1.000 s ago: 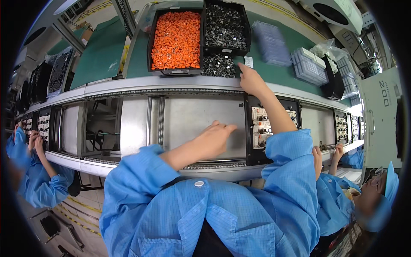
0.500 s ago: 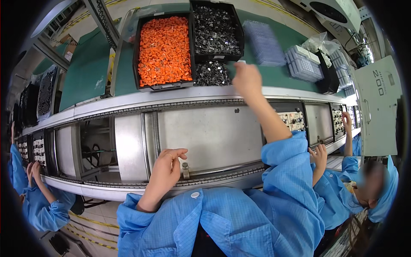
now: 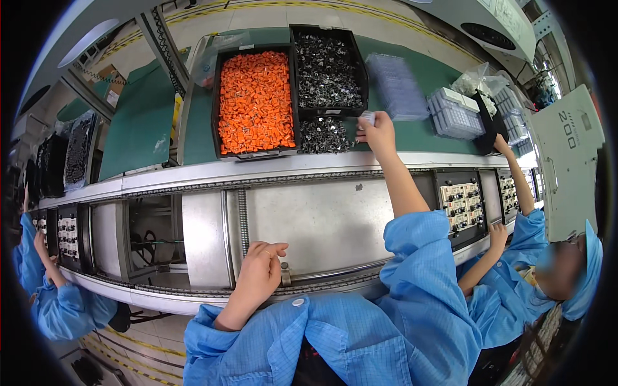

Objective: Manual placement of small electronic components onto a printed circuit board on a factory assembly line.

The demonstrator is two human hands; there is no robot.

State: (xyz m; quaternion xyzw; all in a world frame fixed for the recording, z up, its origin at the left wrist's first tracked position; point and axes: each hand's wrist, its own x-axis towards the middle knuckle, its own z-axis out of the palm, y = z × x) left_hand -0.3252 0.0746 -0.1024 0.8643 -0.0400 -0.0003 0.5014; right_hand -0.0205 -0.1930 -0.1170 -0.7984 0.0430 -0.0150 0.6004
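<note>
My right hand (image 3: 378, 136) reaches over the green bench to the right edge of a loose pile of small dark metallic parts (image 3: 326, 135). Its fingers are pinched together, and whatever lies between them is too small to make out. A small whitish clear piece (image 3: 367, 117) shows beside the fingers, near the corner of a black bin of dark parts (image 3: 328, 69). My left hand (image 3: 259, 273) hovers by the near rail of the conveyor (image 3: 322, 215), holding nothing, with fingers loosely bent and the index finger stretched out. Left of the dark parts stands a bin of orange parts (image 3: 256, 103).
Stacked clear plastic trays (image 3: 396, 87) and a clear compartment tray (image 3: 454, 112) stand right of the bins. Black pallets carrying white blocks (image 3: 461, 206) sit on the conveyor at right and left. A co-worker (image 3: 515, 257) at right reaches to a black box (image 3: 488, 122); another person (image 3: 71, 309) works at left.
The whole view has shifted, so the bench appears lower. My right hand has turned and pinches beside the dark pile. The right co-worker's hand has moved up to the black box.
</note>
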